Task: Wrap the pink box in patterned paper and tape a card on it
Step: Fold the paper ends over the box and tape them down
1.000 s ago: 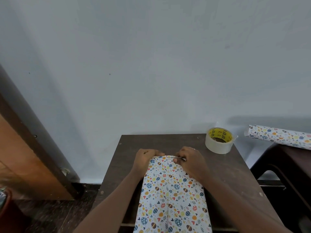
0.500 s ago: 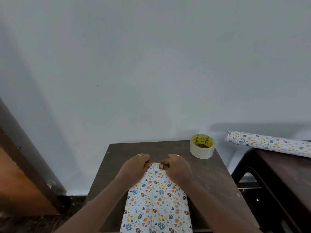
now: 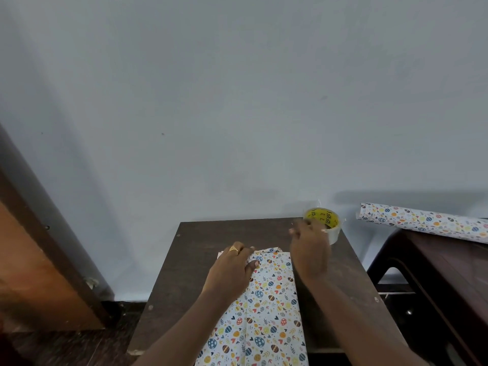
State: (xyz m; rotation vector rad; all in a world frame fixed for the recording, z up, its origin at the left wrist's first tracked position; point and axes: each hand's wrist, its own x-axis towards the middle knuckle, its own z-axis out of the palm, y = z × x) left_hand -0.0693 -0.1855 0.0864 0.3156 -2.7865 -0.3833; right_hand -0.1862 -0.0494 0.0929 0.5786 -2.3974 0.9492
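Paper-wrapped box (image 3: 269, 299) lies mid-table (image 3: 211, 233) | left hand (image 3: 232, 270) flat on its far-end fold, I judge pinning it shut | right hand (image 3: 310, 249) loosely spread, blurred, empty, beside tape roll (image 3: 323, 220)

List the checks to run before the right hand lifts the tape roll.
1. Left hand presses the folded far end of the patterned paper flat: ok.
2. Tape roll stands within reach at the far right corner of the table: ok.
3. Right hand has a firm grip on the roll: cannot tell, as the fingers are blurred.
4. Free end of the tape is ready to pull: cannot tell.
5. Pink box is fully covered at the far end: cannot tell, because the left hand hides part of the fold.
6. Card is at hand for taping: not ok, none is in view.
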